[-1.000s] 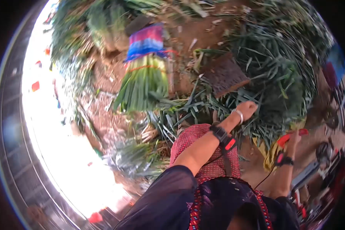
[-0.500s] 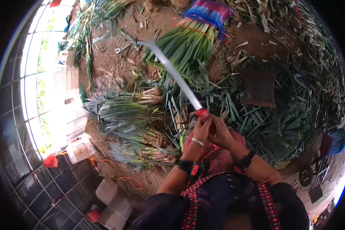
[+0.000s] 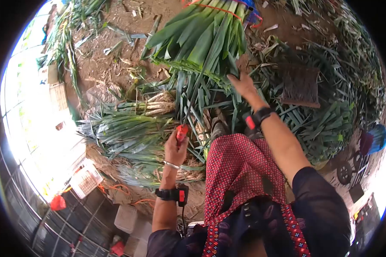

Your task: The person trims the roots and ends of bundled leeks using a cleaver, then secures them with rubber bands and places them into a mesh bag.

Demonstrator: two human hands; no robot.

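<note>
Low on the left, my left hand (image 3: 176, 147) is closed around the red handle (image 3: 182, 132) of a long knife. Its narrow blade (image 3: 195, 96) points up and slightly right, crossing the cut edge of a big bundle of leeks (image 3: 197, 38). An orange tie (image 3: 214, 7) binds the bundle, green leaves toward me. My right hand (image 3: 244, 85) reaches to the lower right corner of those leaves, fingers apart, at or against the leaf ends. Whether its fingertips press on a leaf is hard to see.
More leeks with pale roots (image 3: 158, 104) lie in piles on the left. Cut green leaves (image 3: 326, 132) heap up on the right beside a dark slatted board (image 3: 299, 85). A white crate (image 3: 85, 177) and orange cord (image 3: 122, 188) are at lower left; a wheeled cart (image 3: 345, 171) stands right.
My hands have parted from the knife handle. The left took the knife down and left; the right moved up to the leek bundle. The bundle appears larger and nearer in view.
</note>
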